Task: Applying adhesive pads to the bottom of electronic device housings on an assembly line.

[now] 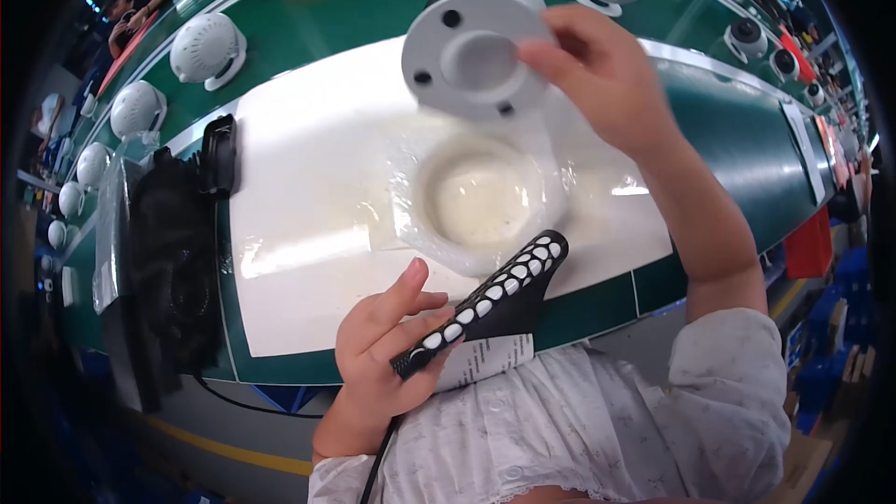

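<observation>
**Camera base held over a bagged part**

The right hand [597, 65] is gripping a grey round camera base [476, 56], underside up, above the white mat [308, 196] on the desk [373, 0]. The left hand [392, 345] is closing around a black handheld scanner [495, 303]. A clear plastic bag [481, 196] is lying between them. Judged step: inspecting the base; the scanner probably needs aiming at it.

A clear plastic bag [485, 191] lies crumpled on the white mat [308, 224] near its middle, glossy, with a round pale shape showing through it; a second clear plastic bag [114, 224] stands at the mat's left edge, partly over a black bundle [173, 271]; a small white paper label [485, 359] with dark print sits at the near edge, tucked under the black strip with white ovals [490, 303] in the left hand [383, 355].
</observation>
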`<state>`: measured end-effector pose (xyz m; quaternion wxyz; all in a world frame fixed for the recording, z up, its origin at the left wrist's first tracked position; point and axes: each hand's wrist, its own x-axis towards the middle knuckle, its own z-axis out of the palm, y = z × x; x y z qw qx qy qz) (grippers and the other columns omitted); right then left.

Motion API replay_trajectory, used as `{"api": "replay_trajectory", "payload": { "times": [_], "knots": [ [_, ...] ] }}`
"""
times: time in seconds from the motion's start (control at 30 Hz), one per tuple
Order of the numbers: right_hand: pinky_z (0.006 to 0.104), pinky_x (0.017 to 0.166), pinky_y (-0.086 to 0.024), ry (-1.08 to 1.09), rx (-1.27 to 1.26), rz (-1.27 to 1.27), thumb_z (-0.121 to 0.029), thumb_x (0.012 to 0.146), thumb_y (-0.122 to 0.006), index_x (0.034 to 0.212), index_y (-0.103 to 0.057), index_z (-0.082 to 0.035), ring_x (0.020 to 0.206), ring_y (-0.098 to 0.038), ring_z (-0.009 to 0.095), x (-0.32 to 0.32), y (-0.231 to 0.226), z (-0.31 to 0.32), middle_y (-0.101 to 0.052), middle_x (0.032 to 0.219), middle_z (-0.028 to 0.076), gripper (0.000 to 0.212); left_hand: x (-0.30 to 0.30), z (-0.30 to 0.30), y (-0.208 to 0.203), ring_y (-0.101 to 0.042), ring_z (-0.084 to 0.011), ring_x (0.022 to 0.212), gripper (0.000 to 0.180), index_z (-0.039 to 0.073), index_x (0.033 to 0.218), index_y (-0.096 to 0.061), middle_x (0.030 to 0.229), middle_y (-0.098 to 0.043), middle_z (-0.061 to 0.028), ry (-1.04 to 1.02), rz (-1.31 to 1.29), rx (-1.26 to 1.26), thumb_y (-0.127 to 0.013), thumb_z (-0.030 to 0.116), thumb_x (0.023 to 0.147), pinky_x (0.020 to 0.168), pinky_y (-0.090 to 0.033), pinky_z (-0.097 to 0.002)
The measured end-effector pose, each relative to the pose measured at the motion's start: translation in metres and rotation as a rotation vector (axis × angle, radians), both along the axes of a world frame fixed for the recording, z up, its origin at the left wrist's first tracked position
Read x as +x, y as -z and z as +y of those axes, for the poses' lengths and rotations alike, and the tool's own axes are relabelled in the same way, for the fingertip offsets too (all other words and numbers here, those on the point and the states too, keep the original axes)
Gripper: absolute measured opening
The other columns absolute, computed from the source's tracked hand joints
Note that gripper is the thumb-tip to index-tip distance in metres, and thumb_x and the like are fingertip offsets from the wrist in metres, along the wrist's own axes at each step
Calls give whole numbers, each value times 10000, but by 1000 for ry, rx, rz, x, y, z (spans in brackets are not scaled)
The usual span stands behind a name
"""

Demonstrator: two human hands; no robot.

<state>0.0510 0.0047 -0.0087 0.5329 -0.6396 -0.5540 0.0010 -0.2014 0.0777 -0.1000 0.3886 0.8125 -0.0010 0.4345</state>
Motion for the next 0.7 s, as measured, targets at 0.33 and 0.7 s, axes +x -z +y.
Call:
{"api": "replay_trajectory", "payload": {
  "times": [0.33,0.7],
  "knots": [
    [334,700,-482,591,-387,-997,-161,793,-495,867,-626,-89,897,-545,220,111,66,137,-565,886,63,167,-25,23,34,-624,-223,732,263,-1,827,-625,1121,-538,-170,111,57,-122,-674,-11,569,608,-471,-282],
    [481,947,-278,1188,-619,-330,-477,829,-397,1227,-411,-124,1176,-375,277,227,59,5,-395,1283,109,532,-50,45,35,-624,-228,714,290,-21,833,-617,1116,-538,-170,177,66,-163,-642,-61,548,615,-474,-274]
  ]
}}
